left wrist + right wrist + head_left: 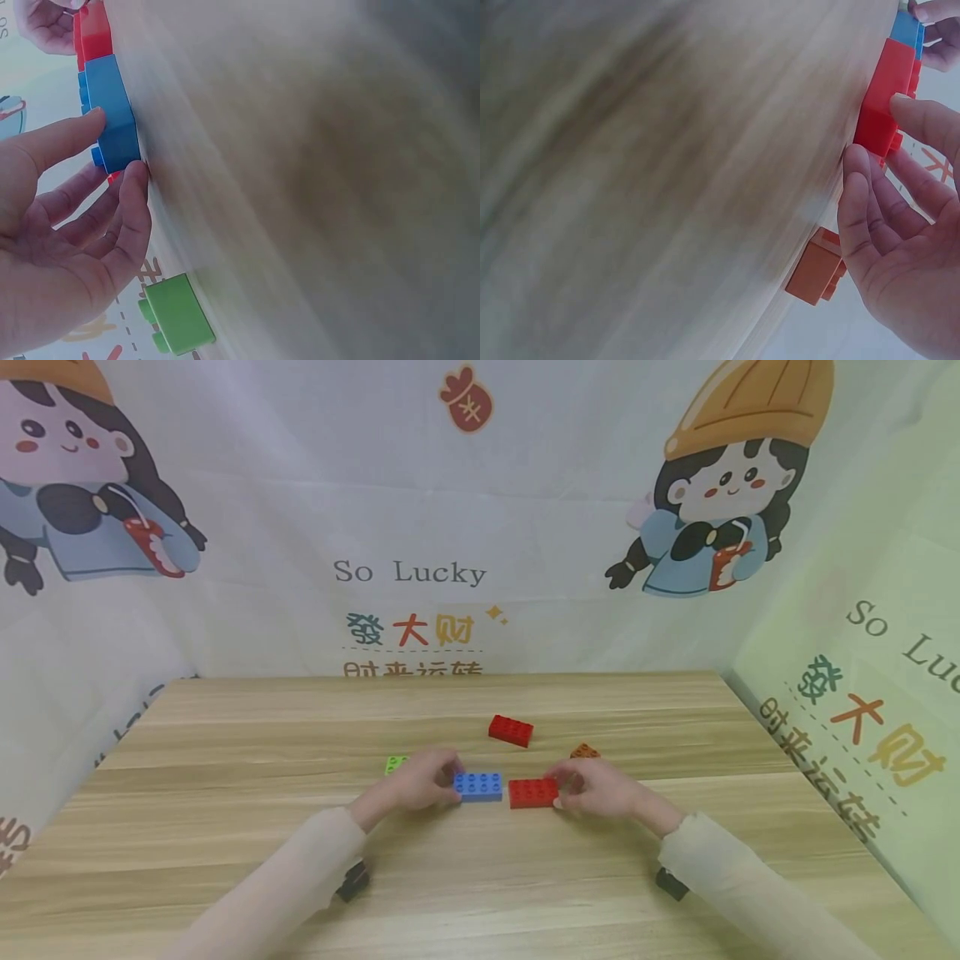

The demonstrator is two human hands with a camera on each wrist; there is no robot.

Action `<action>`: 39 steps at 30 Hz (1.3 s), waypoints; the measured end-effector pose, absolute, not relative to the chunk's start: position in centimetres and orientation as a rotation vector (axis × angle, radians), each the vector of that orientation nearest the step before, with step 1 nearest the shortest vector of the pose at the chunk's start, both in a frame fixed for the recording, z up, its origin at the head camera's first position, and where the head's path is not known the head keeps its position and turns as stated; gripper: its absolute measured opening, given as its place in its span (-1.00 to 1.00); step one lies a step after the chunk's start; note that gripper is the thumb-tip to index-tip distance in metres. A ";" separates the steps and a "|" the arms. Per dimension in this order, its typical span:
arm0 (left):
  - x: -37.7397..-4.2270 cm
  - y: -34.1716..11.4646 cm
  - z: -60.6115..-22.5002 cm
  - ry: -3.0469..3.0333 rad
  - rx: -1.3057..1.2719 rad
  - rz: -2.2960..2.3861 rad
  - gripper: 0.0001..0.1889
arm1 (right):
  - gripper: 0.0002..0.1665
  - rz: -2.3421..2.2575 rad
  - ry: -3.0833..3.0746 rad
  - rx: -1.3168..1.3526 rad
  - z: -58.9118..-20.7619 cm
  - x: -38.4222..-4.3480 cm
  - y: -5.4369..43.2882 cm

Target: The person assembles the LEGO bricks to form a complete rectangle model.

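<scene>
My left hand (423, 779) pinches the left end of a blue toy brick (480, 787), thumb on its near side. On the right, my right hand (600, 788) grips the right end of a red toy brick (531, 793), its thumb (904, 105) against the brick's side. The two bricks lie end to end on the table with a narrow gap between them in the head view, studs up. In the left wrist view the blue brick (112, 112) shows between thumb and fingers, with the red one beyond it.
A second red brick (512, 731) lies farther back on the wooden table (480, 893). A green brick (180, 315) sits beside my left hand, partly hidden in the head view. Behind my right hand is an orange-brown brick (586, 751). Printed cloth (300, 510) hangs behind the table.
</scene>
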State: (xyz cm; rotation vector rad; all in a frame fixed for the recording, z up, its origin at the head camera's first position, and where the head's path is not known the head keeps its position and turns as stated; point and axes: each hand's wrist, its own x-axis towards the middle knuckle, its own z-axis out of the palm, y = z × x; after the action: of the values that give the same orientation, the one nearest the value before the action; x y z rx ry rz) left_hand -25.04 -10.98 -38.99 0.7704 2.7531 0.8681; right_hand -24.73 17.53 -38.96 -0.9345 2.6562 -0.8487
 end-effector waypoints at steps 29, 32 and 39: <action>-24.2 -11.0 -39.1 2.696 0.833 0.898 -0.70 | -0.60 -0.845 2.660 -0.923 -38.8 -24.6 17.0; -24.2 -10.9 -39.0 2.695 0.817 0.901 -0.71 | -0.60 -0.850 2.652 -0.924 -38.8 -24.6 17.0; -24.1 -10.9 -38.9 2.695 0.798 0.898 -0.71 | -0.59 -0.874 2.634 -0.910 -38.9 -24.7 17.1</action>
State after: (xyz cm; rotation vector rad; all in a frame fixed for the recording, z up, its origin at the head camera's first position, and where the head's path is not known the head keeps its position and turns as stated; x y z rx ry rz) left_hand -24.05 -10.85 -38.85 0.7977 2.6951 0.8979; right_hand -24.71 17.07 -38.94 -0.9099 2.6341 -0.8742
